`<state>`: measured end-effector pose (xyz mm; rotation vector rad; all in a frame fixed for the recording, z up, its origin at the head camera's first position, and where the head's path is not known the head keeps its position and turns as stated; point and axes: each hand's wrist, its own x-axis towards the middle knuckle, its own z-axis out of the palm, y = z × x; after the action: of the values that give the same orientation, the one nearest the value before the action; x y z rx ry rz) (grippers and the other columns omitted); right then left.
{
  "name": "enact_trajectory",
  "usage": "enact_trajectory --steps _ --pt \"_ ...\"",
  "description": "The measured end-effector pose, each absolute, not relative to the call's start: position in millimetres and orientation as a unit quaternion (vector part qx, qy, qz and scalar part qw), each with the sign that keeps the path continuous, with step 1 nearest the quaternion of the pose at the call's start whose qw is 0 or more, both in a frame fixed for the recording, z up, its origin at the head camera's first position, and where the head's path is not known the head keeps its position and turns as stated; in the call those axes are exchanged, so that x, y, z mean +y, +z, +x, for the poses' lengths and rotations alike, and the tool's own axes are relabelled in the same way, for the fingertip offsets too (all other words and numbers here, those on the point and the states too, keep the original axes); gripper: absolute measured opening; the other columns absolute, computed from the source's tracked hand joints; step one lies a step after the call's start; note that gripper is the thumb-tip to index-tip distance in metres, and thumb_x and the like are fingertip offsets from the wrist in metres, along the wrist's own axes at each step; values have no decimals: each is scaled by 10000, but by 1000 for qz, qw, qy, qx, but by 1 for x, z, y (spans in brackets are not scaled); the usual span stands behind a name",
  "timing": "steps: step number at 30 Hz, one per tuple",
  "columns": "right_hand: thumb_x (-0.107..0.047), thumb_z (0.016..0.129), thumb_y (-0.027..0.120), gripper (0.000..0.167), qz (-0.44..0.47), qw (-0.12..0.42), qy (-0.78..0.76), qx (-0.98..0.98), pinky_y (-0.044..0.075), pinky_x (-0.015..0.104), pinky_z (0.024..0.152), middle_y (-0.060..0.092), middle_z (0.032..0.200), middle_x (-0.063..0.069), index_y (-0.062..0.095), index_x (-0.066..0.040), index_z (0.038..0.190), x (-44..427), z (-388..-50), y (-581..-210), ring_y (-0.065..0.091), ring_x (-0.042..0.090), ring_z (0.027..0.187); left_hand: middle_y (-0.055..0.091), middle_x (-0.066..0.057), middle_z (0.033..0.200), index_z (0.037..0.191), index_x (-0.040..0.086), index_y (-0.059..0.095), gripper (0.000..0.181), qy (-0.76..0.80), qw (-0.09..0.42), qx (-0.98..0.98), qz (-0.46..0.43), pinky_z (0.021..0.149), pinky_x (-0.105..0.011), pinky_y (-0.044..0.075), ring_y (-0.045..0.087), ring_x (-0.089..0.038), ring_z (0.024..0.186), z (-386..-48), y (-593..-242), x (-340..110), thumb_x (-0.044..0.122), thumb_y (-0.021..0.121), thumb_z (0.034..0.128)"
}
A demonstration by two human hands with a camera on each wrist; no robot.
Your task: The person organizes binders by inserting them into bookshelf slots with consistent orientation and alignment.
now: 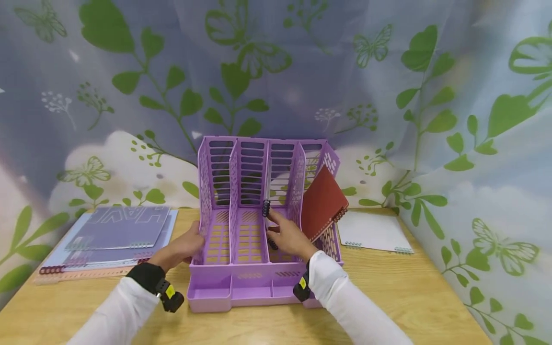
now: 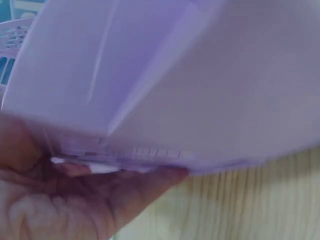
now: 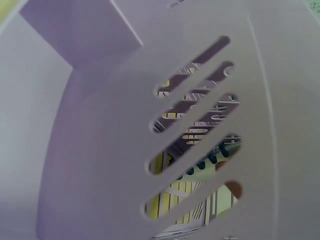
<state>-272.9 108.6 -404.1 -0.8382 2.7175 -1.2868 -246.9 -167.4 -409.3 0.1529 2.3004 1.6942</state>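
A purple desktop file organizer (image 1: 247, 269) with upright dividers and small front trays stands on the table. My left hand (image 1: 189, 242) grips its left side near the base; in the left wrist view, the thumb lies along the organizer's lower edge. Inside the third compartment from the left, a thin spiral notebook (image 1: 266, 209) stands edge-on with dark coils facing me. My right hand (image 1: 291, 237) reaches in and holds it at the coiled edge. In the right wrist view the organizer's slotted front hides most of that hand. A red-brown spiral notebook (image 1: 323, 203) leans in the rightmost compartment.
Several notebooks (image 1: 118, 227) lie stacked on the table at left, with a grey-purple cover on top. A white spiral notebook (image 1: 374, 231) lies flat at right. Behind the wooden table (image 1: 401, 292) hangs a leaf-patterned cloth (image 1: 302, 91).
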Motion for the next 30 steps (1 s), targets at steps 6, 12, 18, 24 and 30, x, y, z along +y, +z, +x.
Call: enact_trajectory --steps 6,12,18,24,30 --pt "-2 935 552 605 -260 0 -403 878 517 372 866 425 1410 233 293 -15 1481 105 -273 -408 606 350 1072 463 -394 1047 1194 -143 215 330 522 69 848 62 675 -506 544 600 -436 849 -249 -418 -165 -64 295 884" --pt "-14 930 561 593 -250 -6 -397 883 514 361 872 445 1403 213 317 -15 1470 105 -272 -411 614 329 1065 506 -391 1138 1264 -157 293 411 447 40 892 48 919 -581 417 514 -518 1072 -248 -420 -162 -41 346 874" --pt "-3 924 566 580 -249 -7 -407 879 523 351 854 457 1395 207 335 -6 1457 101 -270 -416 613 340 1064 528 -367 1129 1266 -138 329 420 417 38 908 22 893 -575 428 528 -502 1059 -243 -421 -164 -11 354 867" --pt "-40 930 578 460 -208 4 -433 877 519 376 865 538 1325 183 460 -9 1374 99 -264 -416 596 341 1096 521 -375 1139 1258 -144 336 425 393 32 919 19 886 -580 431 523 -510 1062 -240 -422 -166 15 366 866" --pt "-88 935 581 414 -198 -16 -440 876 520 352 862 590 1249 185 503 -1 1332 96 -264 -412 614 309 1069 504 -396 1161 1254 -159 343 423 367 18 930 23 894 -601 421 498 -543 1084 -243 -414 -169 28 369 875"
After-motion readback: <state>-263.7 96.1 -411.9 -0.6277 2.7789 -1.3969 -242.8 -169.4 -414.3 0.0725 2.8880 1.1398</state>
